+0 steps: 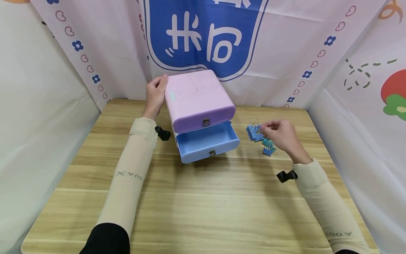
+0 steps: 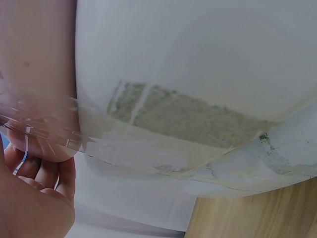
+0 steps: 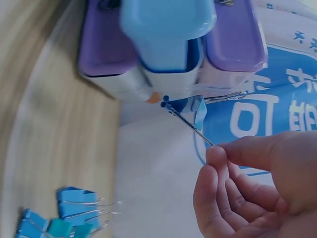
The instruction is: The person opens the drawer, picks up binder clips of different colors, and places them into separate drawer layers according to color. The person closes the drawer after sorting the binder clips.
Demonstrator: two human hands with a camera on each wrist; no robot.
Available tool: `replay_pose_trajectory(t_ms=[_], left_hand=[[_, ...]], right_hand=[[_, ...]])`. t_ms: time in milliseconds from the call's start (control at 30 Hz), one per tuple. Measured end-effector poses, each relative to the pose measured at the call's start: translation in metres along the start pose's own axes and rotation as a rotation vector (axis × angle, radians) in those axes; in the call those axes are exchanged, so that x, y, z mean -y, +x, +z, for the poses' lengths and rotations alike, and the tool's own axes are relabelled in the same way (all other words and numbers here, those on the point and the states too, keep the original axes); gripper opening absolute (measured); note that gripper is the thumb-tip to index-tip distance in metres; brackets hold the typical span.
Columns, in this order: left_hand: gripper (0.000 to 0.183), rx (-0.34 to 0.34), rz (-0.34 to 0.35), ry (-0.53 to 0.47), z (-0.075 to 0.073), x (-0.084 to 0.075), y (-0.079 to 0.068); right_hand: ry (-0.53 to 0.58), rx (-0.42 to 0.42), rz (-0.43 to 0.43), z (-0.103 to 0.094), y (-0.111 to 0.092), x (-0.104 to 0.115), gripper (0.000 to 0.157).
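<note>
A small desktop drawer box (image 1: 200,92) with a pink top stands at the back of the table. Its purple upper drawer (image 1: 203,120) is closed, and the light blue drawer (image 1: 209,141) below is pulled out, its inside bare. My left hand (image 1: 155,95) grips the box's rear left corner; in the left wrist view its fingers (image 2: 47,178) curl at the edge. To the right of the box, my right hand (image 1: 283,137) pinches a blue binder clip (image 3: 185,105) by its wire handle. Below that hand lie several blue and teal binder clips (image 1: 268,151).
Another purple drawer (image 3: 106,44) shows beyond the blue one in the right wrist view. Behind the box hangs a printed cloth (image 1: 272,84), with white cloth sides left and right. The wooden table (image 1: 203,204) extends toward me.
</note>
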State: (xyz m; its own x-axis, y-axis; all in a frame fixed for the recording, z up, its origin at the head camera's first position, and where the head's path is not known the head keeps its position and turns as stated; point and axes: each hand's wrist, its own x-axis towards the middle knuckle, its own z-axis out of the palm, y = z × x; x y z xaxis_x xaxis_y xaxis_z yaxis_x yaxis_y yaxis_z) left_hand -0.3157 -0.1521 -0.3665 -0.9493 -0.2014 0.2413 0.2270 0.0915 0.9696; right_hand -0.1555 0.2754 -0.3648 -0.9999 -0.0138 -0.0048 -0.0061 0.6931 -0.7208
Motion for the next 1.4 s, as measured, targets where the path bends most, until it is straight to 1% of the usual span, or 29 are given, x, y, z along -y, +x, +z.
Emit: replay_pose_trajectory(t_ms=[100,267,500,800,933,1067,1400], left_hand=[[0.037,-0.004,0.004,-0.010,0.000,0.000,0.000],[0.036,-0.008,0.009,-0.019,0.001,-0.001,-0.001],[0.036,-0.007,0.005,-0.013,0.000,-0.002,-0.002],[0.038,0.000,0.000,-0.010,0.000,-0.003,-0.003],[0.040,0.003,-0.005,-0.006,0.000,-0.003,-0.003],[0.040,0.007,-0.005,-0.005,0.000,-0.004,-0.004],[0.038,0.012,-0.016,-0.009,-0.001,-0.004,-0.004]], right_hand=[[0.020,-0.006,-0.008,-0.004,0.000,0.008,0.033],[0.031,-0.018,-0.010,-0.008,0.001,0.021,0.029],[0.075,0.011,-0.006,-0.005,0.004,0.040,0.029],[0.122,0.045,-0.033,0.014,0.010,0.057,0.023],[0.119,0.066,-0.070,0.023,0.013,0.062,0.025],[0.119,0.091,-0.083,0.032,0.016,0.066,0.023],[0.057,0.114,-0.158,0.053,0.020,0.076,0.016]])
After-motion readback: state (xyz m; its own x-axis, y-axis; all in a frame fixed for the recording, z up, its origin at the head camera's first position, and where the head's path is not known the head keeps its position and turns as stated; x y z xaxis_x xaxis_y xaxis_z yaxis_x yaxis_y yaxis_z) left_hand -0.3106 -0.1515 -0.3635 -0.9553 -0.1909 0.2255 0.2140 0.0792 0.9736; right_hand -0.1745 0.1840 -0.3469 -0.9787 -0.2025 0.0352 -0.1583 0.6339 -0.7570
